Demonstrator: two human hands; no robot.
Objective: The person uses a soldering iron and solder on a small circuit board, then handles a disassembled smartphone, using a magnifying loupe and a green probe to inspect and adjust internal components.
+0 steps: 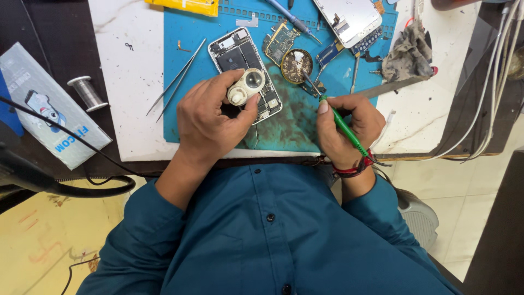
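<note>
L hand point(210, 117): fingers closed round a small cream magnifier point(245, 87), held over the open phone point(245, 71) on the blue mat point(191, 33).
R hand point(346, 128): pinches a green soldering iron point(343, 124), tip near the round tin point(297, 65), prob. flux.
Nearby: tweezers point(177, 82) left of phone, circuit board point(280, 42), rag point(406, 52).
Tip: keep wrists braced on mat, lens steady, iron tip clear of board.

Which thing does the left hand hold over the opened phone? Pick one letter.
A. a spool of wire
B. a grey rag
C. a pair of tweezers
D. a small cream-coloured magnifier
D: the left hand grips a small cream-coloured magnifier above the opened phone, while the tweezers, wire spool and rag lie untouched on the bench.
</note>
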